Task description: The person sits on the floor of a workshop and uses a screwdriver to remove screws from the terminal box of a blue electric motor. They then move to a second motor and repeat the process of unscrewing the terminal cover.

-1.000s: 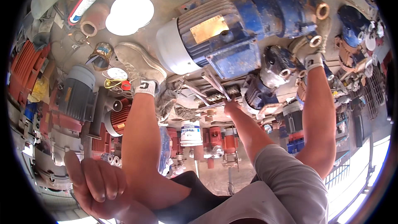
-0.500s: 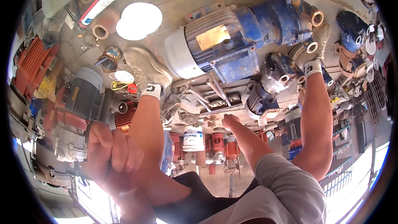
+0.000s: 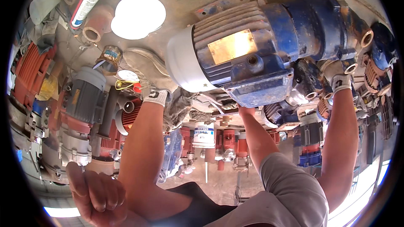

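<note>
A large electric motor (image 3: 229, 23), with a ribbed housing, pale grey end cover and rusty blue gear section (image 3: 317, 29), lies on its side beyond my feet. Its blue terminal box (image 3: 261, 86) faces me. My right hand (image 3: 246, 111) reaches to the underside of this box; the motor covers its fingers, so their grip is hidden. At the lower left, away from the motor, my left hand (image 3: 99, 193) is closed with curled fingers. What it holds, if anything, cannot be made out.
A sealant tube (image 3: 89, 4), a white disc-like thing (image 3: 138, 17) and an open tin (image 3: 110, 59) lie at the far left. A grey motor (image 3: 86, 96) stands left of my legs. A white bucket (image 3: 203, 136) and several red motors (image 3: 229, 138) are below the middle.
The motor looks larger and turned, its terminal box now nearer and covering more behind it. My right hand has moved up against it. My left hand has dropped lower and left.
</note>
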A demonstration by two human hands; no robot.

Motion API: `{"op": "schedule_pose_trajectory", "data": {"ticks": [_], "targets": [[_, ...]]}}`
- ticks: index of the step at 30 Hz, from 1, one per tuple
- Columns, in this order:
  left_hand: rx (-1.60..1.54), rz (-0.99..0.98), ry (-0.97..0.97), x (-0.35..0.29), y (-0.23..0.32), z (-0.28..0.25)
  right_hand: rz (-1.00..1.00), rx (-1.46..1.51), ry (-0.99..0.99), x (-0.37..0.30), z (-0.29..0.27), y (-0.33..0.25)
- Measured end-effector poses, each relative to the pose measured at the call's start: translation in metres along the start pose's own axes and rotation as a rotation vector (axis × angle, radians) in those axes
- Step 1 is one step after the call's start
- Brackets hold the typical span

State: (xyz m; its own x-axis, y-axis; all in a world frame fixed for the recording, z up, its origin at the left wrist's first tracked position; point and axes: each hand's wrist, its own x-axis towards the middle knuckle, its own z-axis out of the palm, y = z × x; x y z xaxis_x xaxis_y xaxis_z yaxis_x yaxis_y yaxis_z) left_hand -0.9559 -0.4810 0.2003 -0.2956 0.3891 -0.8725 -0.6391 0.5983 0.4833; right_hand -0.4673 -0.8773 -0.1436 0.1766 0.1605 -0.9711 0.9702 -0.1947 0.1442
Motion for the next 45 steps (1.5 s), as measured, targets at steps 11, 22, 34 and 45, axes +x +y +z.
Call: {"op": "schedule_pose_trajectory", "data": {"ticks": [11,22,34,45], "targets": [[-0.143,-0.147,-0.158,0.005,-0.018,0.010,-0.116,-0.262,-0.463,-0.092,-0.142,-0.063],[-0.200,-0.258,-0.041,0.005,-0.031,0.032,-0.366,-0.043,-0.569,-0.148,-0.194,-0.080],[-0.166,-0.316,-0.027,0.001,-0.039,0.027,-0.040,0.114,-0.929,-0.173,-0.208,-0.067],[-0.229,-0.344,-0.091,-0.001,-0.038,0.029,0.024,0.022,-0.875,-0.113,-0.188,-0.069]]}}
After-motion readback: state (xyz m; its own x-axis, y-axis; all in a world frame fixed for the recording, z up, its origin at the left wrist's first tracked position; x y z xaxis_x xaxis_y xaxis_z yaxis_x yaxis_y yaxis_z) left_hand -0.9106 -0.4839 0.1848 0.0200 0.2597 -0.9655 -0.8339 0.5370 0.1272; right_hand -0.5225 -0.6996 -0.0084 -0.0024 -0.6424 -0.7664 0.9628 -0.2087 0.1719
